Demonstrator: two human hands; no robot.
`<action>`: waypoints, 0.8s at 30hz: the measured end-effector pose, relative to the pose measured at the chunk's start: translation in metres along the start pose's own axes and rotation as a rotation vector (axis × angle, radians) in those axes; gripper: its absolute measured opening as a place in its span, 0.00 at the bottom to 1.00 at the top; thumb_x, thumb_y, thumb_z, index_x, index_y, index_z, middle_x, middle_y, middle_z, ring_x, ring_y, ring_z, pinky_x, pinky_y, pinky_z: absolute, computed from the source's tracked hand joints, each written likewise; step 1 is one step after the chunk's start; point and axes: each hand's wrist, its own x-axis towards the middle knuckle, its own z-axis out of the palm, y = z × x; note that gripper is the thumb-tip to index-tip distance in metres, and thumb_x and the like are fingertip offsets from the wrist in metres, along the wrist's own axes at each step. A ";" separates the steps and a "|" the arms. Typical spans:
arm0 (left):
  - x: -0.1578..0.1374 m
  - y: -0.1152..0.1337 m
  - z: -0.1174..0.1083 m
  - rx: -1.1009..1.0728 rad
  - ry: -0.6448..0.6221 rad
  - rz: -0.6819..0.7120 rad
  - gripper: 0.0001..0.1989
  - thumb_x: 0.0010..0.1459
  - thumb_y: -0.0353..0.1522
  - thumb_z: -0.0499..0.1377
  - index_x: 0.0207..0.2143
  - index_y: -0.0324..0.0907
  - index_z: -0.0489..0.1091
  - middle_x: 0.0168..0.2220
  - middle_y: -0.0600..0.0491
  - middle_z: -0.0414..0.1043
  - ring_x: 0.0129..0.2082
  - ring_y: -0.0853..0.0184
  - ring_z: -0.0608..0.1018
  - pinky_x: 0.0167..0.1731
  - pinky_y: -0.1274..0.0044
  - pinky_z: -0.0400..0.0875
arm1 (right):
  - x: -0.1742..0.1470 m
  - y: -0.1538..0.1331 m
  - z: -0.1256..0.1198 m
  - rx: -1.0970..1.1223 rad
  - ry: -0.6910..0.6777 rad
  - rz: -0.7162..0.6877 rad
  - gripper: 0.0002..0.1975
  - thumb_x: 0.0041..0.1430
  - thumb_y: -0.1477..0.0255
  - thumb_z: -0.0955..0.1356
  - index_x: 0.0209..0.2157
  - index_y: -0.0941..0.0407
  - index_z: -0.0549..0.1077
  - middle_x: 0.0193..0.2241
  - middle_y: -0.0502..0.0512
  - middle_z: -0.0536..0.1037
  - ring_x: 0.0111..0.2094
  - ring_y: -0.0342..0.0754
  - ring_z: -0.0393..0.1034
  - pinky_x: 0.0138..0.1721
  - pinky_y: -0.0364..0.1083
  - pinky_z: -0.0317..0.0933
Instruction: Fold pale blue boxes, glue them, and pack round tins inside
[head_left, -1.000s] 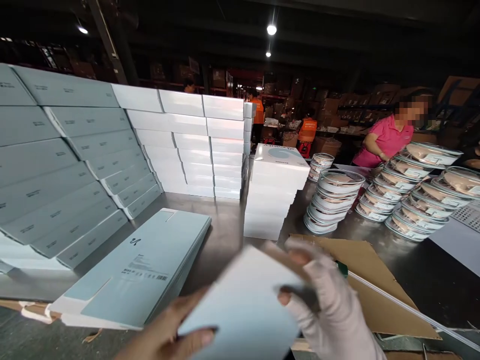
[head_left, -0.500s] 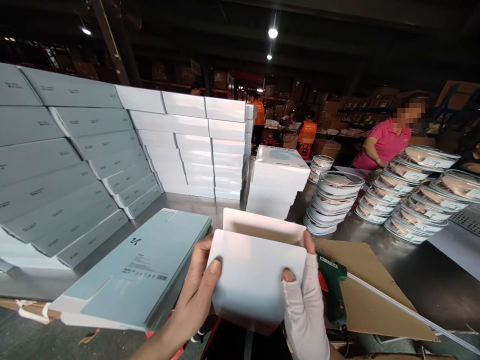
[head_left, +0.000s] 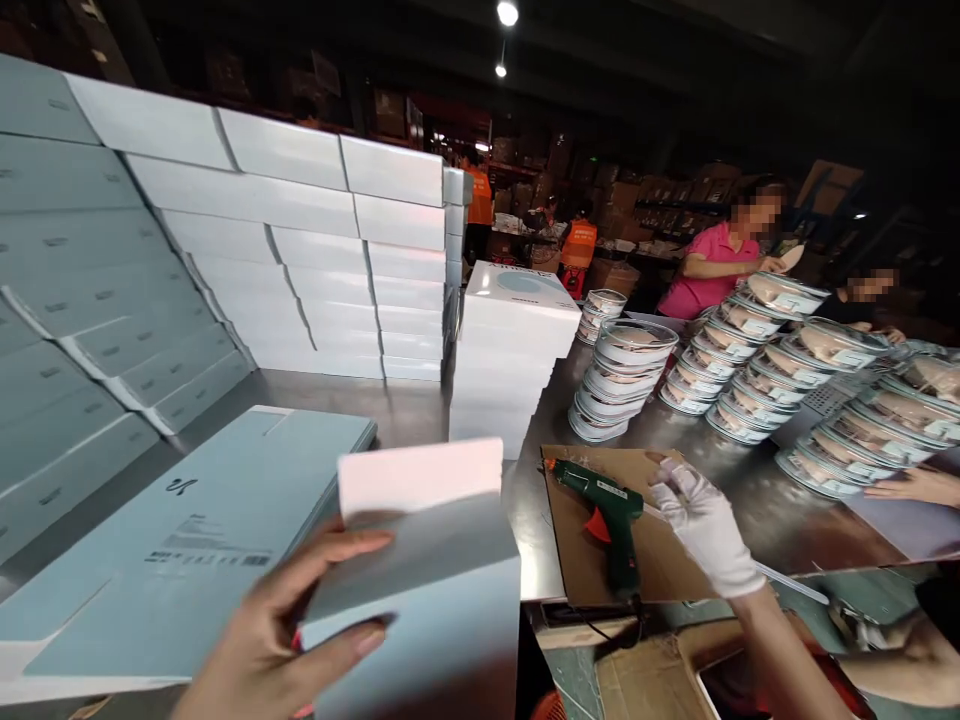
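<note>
My left hand (head_left: pixel 300 610) grips a folded paperboard box (head_left: pixel 427 580), thumb on the near panel and fingers behind it. The box is pale blue with a white flap standing up. My right hand (head_left: pixel 705 525), in a white glove with bare fingertips, is over the clear glue stick (head_left: pixel 795 582) at the back of a green glue gun (head_left: pixel 611 500). Its fingers are loosely bent and apart; whether they touch the stick is unclear. The gun lies on a cardboard sheet (head_left: pixel 562 560), its red trigger toward me.
Flat blue box blanks (head_left: pixel 217 500) are piled at left. Behind them rises a wall of stacked boxes (head_left: pixel 300 260). A column of white boxes (head_left: pixel 510 350) stands mid-table. Stacks of clear-lidded round containers (head_left: pixel 622 380) fill the right, near a co-worker in pink (head_left: pixel 720 260) and other people.
My right hand has left the box and moved right to the glue gun's stick. The left hand keeps the box, now lower and turned. The view has swung right.
</note>
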 end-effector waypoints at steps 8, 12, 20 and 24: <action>-0.014 -0.031 0.043 -0.243 -0.142 -0.234 0.19 0.48 0.41 0.70 0.45 0.53 0.81 0.50 0.53 0.79 0.49 0.56 0.81 0.42 0.77 0.77 | 0.003 0.119 -0.020 -0.528 -0.268 0.060 0.10 0.65 0.67 0.72 0.31 0.58 0.76 0.32 0.51 0.80 0.35 0.46 0.76 0.43 0.51 0.71; -0.020 -0.025 0.043 -0.196 -0.117 -0.234 0.20 0.49 0.39 0.70 0.46 0.54 0.80 0.55 0.54 0.77 0.56 0.54 0.78 0.50 0.75 0.75 | 0.005 0.119 -0.009 -0.570 -0.289 0.029 0.06 0.67 0.73 0.69 0.34 0.58 0.76 0.36 0.52 0.80 0.40 0.47 0.76 0.48 0.52 0.70; -0.034 -0.027 0.037 -0.013 -0.151 -0.170 0.29 0.48 0.34 0.71 0.54 0.58 0.76 0.64 0.53 0.71 0.61 0.50 0.76 0.57 0.68 0.73 | -0.008 0.067 0.007 -0.335 -0.133 0.280 0.15 0.68 0.69 0.65 0.52 0.60 0.73 0.46 0.68 0.78 0.49 0.63 0.75 0.51 0.61 0.67; -0.036 -0.025 0.033 0.066 -0.217 -0.110 0.33 0.48 0.32 0.71 0.58 0.59 0.74 0.66 0.52 0.69 0.65 0.48 0.72 0.60 0.64 0.71 | -0.010 0.040 0.056 0.077 -0.314 0.476 0.13 0.67 0.62 0.70 0.46 0.56 0.76 0.43 0.55 0.79 0.41 0.49 0.76 0.43 0.51 0.73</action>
